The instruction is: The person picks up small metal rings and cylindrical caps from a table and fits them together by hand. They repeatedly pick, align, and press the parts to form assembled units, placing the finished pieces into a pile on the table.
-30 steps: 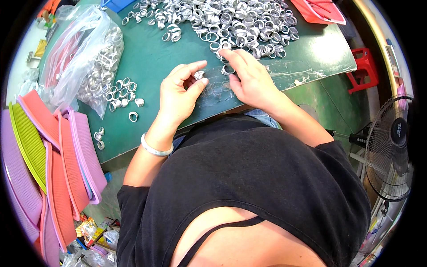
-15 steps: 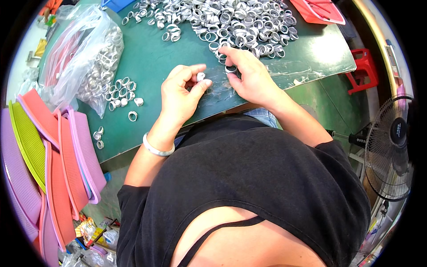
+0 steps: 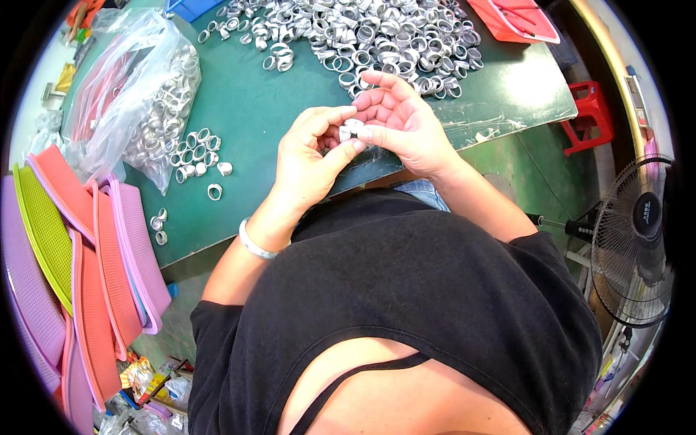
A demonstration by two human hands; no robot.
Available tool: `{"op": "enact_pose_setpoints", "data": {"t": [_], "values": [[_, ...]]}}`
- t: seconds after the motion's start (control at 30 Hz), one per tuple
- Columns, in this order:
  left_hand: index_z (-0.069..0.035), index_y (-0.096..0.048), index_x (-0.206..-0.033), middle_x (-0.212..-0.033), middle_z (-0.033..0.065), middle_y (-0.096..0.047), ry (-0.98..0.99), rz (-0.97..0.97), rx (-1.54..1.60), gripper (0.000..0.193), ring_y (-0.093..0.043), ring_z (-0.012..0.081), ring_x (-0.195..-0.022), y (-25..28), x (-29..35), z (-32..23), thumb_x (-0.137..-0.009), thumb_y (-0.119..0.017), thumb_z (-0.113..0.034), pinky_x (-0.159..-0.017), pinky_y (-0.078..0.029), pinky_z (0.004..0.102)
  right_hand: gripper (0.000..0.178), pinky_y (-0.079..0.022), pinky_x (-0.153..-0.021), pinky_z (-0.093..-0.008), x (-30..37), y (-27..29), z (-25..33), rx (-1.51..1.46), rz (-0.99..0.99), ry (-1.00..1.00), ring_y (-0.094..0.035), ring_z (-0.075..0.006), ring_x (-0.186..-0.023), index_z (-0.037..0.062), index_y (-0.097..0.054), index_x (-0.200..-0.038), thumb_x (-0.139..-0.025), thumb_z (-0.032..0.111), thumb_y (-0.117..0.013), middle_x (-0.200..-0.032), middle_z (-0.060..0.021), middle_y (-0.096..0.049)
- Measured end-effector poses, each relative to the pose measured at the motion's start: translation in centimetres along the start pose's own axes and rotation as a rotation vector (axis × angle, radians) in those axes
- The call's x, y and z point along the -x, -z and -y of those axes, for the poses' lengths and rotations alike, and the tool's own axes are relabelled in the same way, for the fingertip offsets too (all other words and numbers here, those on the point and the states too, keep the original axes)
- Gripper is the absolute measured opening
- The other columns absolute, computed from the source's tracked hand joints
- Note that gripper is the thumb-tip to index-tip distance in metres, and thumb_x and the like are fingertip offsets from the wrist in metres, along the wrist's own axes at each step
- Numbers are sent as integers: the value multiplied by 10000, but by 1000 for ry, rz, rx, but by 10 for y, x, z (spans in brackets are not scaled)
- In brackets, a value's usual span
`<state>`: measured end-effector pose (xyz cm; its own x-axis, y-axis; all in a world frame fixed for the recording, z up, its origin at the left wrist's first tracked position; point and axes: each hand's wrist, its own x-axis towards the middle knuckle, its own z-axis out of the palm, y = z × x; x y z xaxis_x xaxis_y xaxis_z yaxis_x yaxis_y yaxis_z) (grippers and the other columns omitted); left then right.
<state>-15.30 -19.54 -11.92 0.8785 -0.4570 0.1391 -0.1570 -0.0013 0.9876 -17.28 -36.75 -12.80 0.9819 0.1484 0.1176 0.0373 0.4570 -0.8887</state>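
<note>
A: Far left, go.
B: Stacked baskets [image 3: 98,290], purple, green and salmon, by the table edge. Next, on the green table [image 3: 250,138], a clear plastic bag [image 3: 170,109] with silvery rings in it.
A: Right of that?
B: Small ring cluster [image 3: 196,154] just beside the bag. One loose ring [image 3: 214,191] below it, a few more nearer the edge.
A: Left hand?
B: Left hand [image 3: 308,156], pale bangle [image 3: 255,243] on the wrist. Narrow grip, thumb and fingers pinching a silvery piece [image 3: 350,130]. One ring or several, can't tell.
A: Where's the piece exactly?
B: Between the two hands, above the table's near edge, in front of the torso.
A: Beyond it?
B: Big ring pile [image 3: 391,40] at the far side of the table, its near end just past the right fingers.
A: Right hand?
B: Right hand [image 3: 402,123], palm partly showing, thumb tip at the piece, fingers loosely bent and spread. Can't tell if it's gripping too.
A: Rest, quick.
B: Red tray [image 3: 487,17] at the table's far right, slim red things inside. Red stool [image 3: 593,119] past the edge, then a black fan [image 3: 631,239] far right.
</note>
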Motion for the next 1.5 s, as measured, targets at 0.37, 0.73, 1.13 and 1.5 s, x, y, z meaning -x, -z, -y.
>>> {"op": "enact_pose_setpoints", "data": {"t": [0.37,0.73,1.13,1.5], "values": [[-12,-590,-997,-899,61,-608,455,-96,778,192,-562,116,-740,16,-11,-11,-837,-584,-117,-620,-451,222,401,-439,-744,-217,-11,17,17,998,-177,250,-557,-89,-858,31,-505,-1188,-802,-19,-604,-984,-63,-585],[-9,-647,-812,-606,66,-587,183,-23,-795,234,-561,155,-548,-10,-56,-4,-749,-683,-233,-548,-443,295,404,-444,-803,-377,-37,21,19,1501,-3,549,-562,-284,-879,36,-559,-1106,-704,2,-562,-945,-108,-619],[-30,-665,-757,-639,126,-627,185,-3,-953,234,-622,251,-603,-21,-64,-5,-755,-649,-264,-598,-477,337,352,-448,-802,-387,-39,25,22,1556,42,511,-560,-299,-909,29,-559,-1066,-714,26,-583,-913,-125,-595],[-38,-607,-932,-759,-34,-590,-245,-191,-72,108,-490,24,-609,-9,-42,16,-830,-602,-3,-532,-387,167,471,-446,-836,-241,-22,26,26,555,41,204,-547,-104,-918,23,-461,-1238,-792,-63,-584,-1017,-64,-571]]}}
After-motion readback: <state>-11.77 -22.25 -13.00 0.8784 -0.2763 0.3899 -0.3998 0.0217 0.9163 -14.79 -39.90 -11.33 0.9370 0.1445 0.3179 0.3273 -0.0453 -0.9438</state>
